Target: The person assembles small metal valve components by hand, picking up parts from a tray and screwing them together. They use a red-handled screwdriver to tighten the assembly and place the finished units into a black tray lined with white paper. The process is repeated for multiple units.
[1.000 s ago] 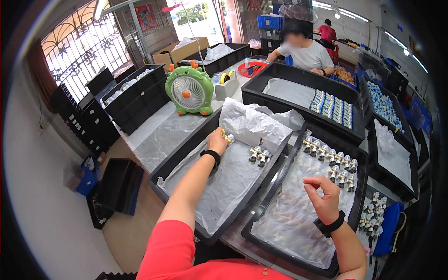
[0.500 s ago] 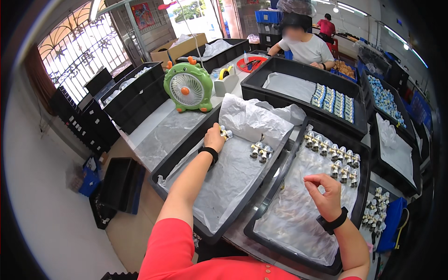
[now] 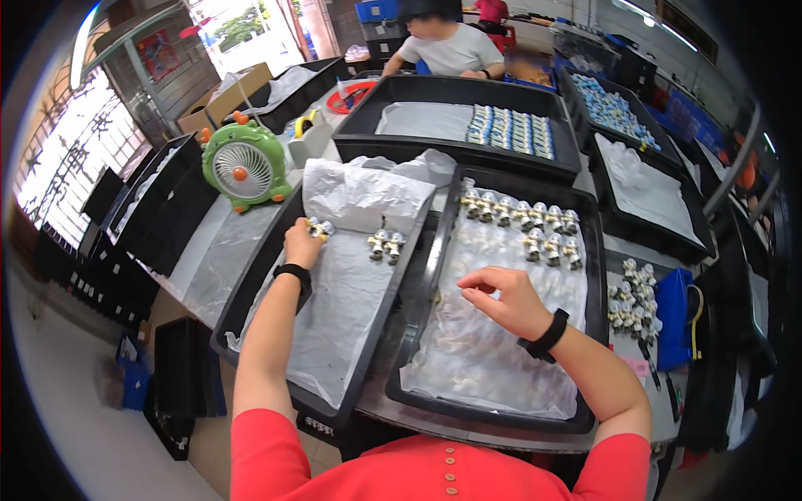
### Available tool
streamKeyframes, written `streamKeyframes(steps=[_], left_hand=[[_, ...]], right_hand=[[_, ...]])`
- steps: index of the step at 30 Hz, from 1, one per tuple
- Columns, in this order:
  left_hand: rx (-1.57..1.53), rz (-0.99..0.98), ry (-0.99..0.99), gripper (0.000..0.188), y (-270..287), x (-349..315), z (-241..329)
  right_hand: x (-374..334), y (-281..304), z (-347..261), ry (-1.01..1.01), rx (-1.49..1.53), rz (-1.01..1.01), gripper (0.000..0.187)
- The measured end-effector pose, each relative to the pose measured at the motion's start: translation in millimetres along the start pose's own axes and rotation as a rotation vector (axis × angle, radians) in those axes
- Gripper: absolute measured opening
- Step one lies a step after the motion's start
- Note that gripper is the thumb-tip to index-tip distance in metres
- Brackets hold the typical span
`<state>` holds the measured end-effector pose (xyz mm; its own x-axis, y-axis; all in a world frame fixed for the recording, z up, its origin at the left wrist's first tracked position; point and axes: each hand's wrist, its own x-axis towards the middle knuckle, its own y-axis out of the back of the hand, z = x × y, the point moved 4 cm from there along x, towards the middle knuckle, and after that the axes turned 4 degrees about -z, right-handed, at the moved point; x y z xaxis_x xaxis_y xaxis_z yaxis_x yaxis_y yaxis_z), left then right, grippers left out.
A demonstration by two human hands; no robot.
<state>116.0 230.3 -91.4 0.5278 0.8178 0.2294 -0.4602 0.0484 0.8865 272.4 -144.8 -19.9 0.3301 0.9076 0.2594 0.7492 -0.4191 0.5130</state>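
My left hand [image 3: 302, 244] is closed on a small figurine [image 3: 321, 226] with a white head and gold-coloured parts, at the left side of the paper-lined black tray [image 3: 244, 309]. The fingers partly hide the figurine. To its right, two similar figurines [image 3: 386, 245] stand on the paper in the same tray. My right hand [image 3: 508, 301] hovers over the right black tray [image 3: 595, 334], its fingers loosely curved, thumb a little apart, nothing visible in them. Rows of figurines [image 3: 522, 215] stand at that tray's far end, on translucent wrap over blurred shapes.
A green fan [image 3: 244, 163] stands left, beside a tape dispenser [image 3: 309, 138]. Ahead, a black tray [image 3: 455, 152] holds rows of blue-and-white pieces; a person in white [image 3: 455, 48] sits behind it. Loose figurines [image 3: 633, 301] and a blue pouch [image 3: 675, 317] lie at the right.
The whole view has swung right, so things sit further left. My left hand stays at the figurine. The fingers of my right hand have straightened somewhat over the right tray.
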Motion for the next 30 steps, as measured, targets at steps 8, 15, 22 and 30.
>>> streamKeyframes(steps=[8, 15, 22, 30], left_hand=[[-1.008, -0.417, 0.095, 0.031, 56, -53, 91], [-1.444, -0.991, 0.066, 0.03, 84, -164, 184], [-1.479, -1.108, 0.098, 0.028, 63, -198, 194], [-1.587, -0.962, 0.171, 0.042, 46, -192, 193]], right_hand=[[5, 28, 76, -0.169, -0.745, 0.14, 0.047], [20, 74, 123, -0.542, -0.832, -0.044, 0.057], [25, 84, 128, -0.405, -0.747, -0.019, 0.065], [15, 35, -5, 0.083, -0.23, 0.074, 0.067]])
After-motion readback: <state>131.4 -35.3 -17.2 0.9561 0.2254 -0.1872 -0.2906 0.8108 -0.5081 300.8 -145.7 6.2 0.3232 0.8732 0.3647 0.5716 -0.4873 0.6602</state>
